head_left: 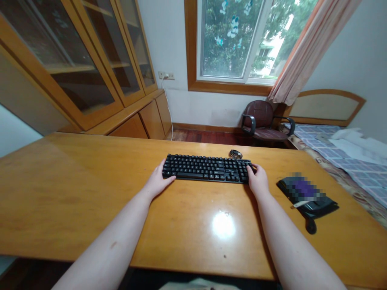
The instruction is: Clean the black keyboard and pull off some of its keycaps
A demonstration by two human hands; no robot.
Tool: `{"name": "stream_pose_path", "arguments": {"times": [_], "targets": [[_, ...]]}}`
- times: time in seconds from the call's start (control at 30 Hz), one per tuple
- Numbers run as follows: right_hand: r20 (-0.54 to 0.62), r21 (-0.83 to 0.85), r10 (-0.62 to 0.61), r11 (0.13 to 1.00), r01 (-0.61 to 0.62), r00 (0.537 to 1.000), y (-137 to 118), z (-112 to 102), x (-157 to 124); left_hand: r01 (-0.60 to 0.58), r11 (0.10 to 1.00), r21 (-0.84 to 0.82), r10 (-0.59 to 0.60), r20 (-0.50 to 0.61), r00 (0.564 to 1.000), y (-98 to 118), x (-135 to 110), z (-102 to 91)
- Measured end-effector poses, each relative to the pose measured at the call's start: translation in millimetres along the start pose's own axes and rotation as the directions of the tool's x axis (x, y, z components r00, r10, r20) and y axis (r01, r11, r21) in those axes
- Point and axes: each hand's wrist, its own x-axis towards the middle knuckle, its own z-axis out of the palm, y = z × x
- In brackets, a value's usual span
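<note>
A black keyboard lies flat on the wooden table, towards its far side. My left hand grips the keyboard's left end, thumb along the front edge and fingers round the side. My right hand grips the right end by the number pad, fingers curled over the edge. Both forearms reach forward across the tabletop.
A coiled cable lies just behind the keyboard. A black pad with a blurred purple object and a dark mouse sits at the right. Beyond the table stand a maroon armchair, a bed and glass-door cabinets.
</note>
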Motion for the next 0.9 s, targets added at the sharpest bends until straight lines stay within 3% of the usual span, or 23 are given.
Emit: {"name": "stream_pose_path", "arguments": {"times": [0.2,0.4,0.53,0.6,0.67,0.77,0.8,0.9], "targets": [[-0.024,-0.016,-0.026,1.0,0.026,0.999,-1.0,-0.9,-2.2,0.055,0.998,0.02,-0.052,-0.108,0.993,-11.4,7.2,10.5],[-0.095,-0.026,-0.174,0.985,0.172,0.98,-12.9,-3.6,-10.0,0.006,0.995,0.095,0.004,-0.102,0.995,-7.4,7.5,13.1],[-0.161,-0.055,-0.284,0.959,0.278,0.945,-29.9,-28.3,-17.2,0.008,0.994,0.106,0.004,-0.116,0.993,-6.3,6.8,13.0],[-0.209,-0.134,-0.212,0.973,0.187,0.955,-34.0,-55.8,-19.4,0.003,0.995,0.099,0.01,-0.128,0.992,-6.8,6.7,13.2],[-0.282,-0.233,-0.038,0.972,-0.029,0.959,-29.9,-90.2,-20.8,-0.005,0.996,0.084,0.017,-0.142,0.99,-7.2,6.6,13.5],[-0.356,-0.392,0.225,0.845,-0.364,0.907,-5.0,-138.7,-24.0,-0.016,0.998,0.061,0.026,-0.159,0.987,-7.3,6.3,13.6],[-0.331,-0.441,0.303,0.787,-0.43,0.894,7.2,-150.6,-26.1,-0.017,0.998,0.054,0.025,-0.162,0.986,-7.3,6.2,13.5],[-0.179,-0.521,0.438,0.717,-0.463,0.881,47.1,-169.2,-35.6,-0.016,0.999,0.032,0.021,-0.169,0.985,-8.3,6.2,13.7]]}}
